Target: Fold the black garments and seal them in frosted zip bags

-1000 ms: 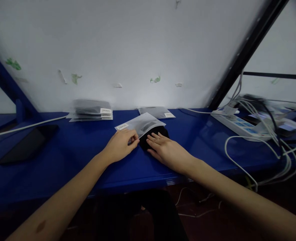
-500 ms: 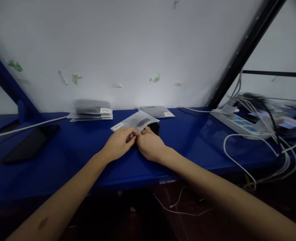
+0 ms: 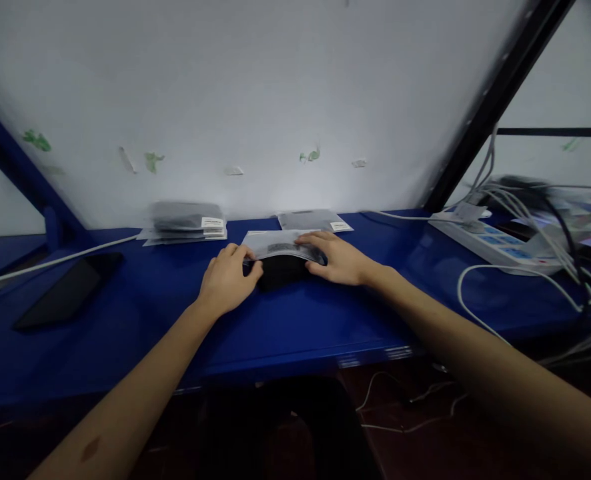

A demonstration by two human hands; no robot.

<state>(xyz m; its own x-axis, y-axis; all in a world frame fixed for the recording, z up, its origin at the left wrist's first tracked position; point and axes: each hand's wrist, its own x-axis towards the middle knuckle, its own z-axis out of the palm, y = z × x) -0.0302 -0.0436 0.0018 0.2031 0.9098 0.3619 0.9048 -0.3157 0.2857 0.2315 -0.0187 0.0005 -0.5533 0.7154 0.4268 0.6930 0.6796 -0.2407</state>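
Note:
A translucent plastic bag (image 3: 268,241) lies in front of me on the blue table, its near edge bowed upward. Below that edge a flat black item (image 3: 283,272) sticks out towards me; how far it reaches inside is hidden. My left hand (image 3: 229,277) is closed on the bag's left corner, thumb and fingers pinching it. On the other side my right hand (image 3: 338,259) grips the right edge, with fingers on top and thumb at the near side.
A stack of labelled bags (image 3: 188,221) lies by the wall at left, another labelled bag (image 3: 309,220) behind my hands. A dark phone-like slab (image 3: 70,290) rests at left. At right are a white power strip (image 3: 500,248) and tangled cables (image 3: 468,303).
My right hand has moved away from my left, to the bag's right edge. The bag has turned so its near edge faces me, and more of the black item shows.

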